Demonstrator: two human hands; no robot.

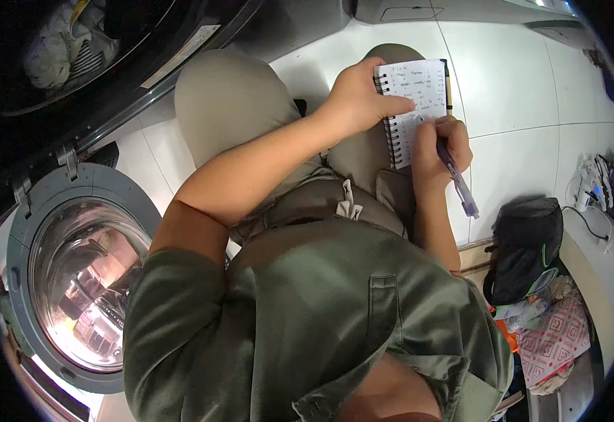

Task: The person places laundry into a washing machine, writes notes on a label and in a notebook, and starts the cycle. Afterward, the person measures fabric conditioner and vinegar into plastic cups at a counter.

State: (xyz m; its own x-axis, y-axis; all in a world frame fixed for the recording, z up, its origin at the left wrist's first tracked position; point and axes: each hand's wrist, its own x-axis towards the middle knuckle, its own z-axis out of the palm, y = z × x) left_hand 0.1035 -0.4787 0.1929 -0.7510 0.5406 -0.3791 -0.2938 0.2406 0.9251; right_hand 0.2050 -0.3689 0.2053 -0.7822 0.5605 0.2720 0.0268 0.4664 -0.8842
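Observation:
A small spiral notepad (409,76) with handwritten lines rests over my knee. My left hand (356,98) grips its spiral side, the thumb lying across the page. My right hand (442,153) is closed round a purple see-through pen (459,183). The pen's writing end points at the lower part of the page, and my right fingers touch the paper there. My hand partly covers the tip.
At left, a round washing machine door (22,246) hangs open. Laundry (75,56) shows in the drum above it. To the right are a black bag (528,228), a red-and-white patterned bag (553,341) and several cables and chargers (595,186). White tiles (511,91) cover the floor.

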